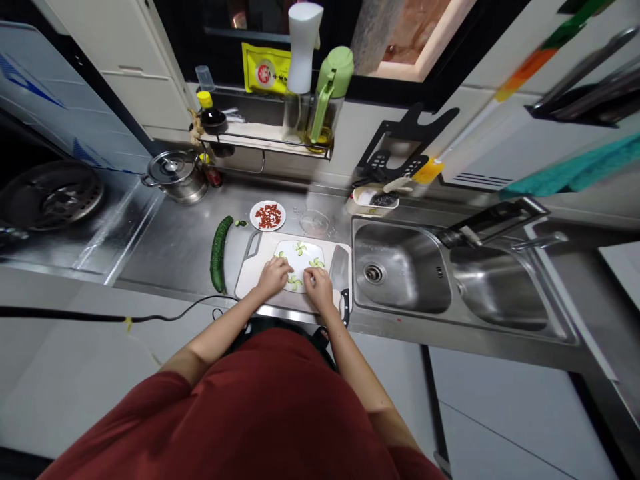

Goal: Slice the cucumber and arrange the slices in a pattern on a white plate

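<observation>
A white plate (pixel 302 261) lies on the cutting board (pixel 250 275), with thin green cucumber slices (pixel 300 249) set in small fans around it. My left hand (pixel 274 276) is over the plate's left side, its fingers curled and drawn together near the rim. Across from it, my right hand (pixel 319 288) pinches at the plate's lower right; whatever is between the fingertips is too small to make out in either hand. A kitchen knife (pixel 340 267) rests on the board's right side, its black handle towards me. Left of the board lies a long cucumber (pixel 219 255), with cut end pieces (pixel 241 223) nearby.
Behind the board stand a small plate of chopped red pieces (pixel 269 216) and a clear dish (pixel 315 223). A double sink (pixel 400 267) is at the right. A lidded pot (pixel 177 177) and a wok (pixel 50 193) are at the left. Bottles stand on a wall shelf (pixel 265 137).
</observation>
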Tool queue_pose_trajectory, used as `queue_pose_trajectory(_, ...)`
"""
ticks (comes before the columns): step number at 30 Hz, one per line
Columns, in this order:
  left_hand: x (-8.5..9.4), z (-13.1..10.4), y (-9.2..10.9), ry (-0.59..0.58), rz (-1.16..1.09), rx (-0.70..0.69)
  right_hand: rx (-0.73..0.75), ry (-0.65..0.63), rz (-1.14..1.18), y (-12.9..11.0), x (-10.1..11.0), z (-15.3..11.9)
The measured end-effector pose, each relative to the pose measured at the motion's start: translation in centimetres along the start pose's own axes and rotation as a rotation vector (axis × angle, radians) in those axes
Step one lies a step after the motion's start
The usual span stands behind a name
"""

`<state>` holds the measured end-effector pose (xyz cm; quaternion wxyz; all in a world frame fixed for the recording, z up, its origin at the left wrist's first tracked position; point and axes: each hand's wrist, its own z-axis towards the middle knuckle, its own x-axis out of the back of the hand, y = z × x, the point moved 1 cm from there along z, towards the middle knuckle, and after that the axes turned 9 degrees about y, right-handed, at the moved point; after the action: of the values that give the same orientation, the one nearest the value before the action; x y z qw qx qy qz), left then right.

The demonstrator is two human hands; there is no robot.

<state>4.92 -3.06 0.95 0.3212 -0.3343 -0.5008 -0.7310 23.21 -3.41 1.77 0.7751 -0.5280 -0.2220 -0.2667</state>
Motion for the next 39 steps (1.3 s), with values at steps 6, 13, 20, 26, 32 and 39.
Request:
queue_pose_trajectory(6,1.6,3.7,-4.5,0.284,-0.016,0.378,-0.047,0.075,0.048,0.3,1.4,-0.1)
queue_pose_trajectory(13,4.1,8.7,-9.5,0.310,0.196,0.702,-0.084,0.056,0.033,0.6,1.7,0.0)
queue_pose_trajectory(20,5.0,12.6,-10.9,0.082,0.331,0.600,-0.096,0.047,0.027,1.1,1.9,0.2)
queue_pose_trajectory(26,5.1,13.9,-11.8,-0.042,0.404,0.502,-0.102,0.049,0.031,1.7,2.1,0.5)
queue_pose_trajectory(32,5.0,14.4,-12.2,-0.079,0.459,0.458,-0.100,0.052,0.030,2.1,2.1,1.0)
queue_pose_trajectory(39,4.6,14.8,-12.3,-0.087,0.461,0.519,-0.117,0.044,0.030,2.3,1.9,1.4)
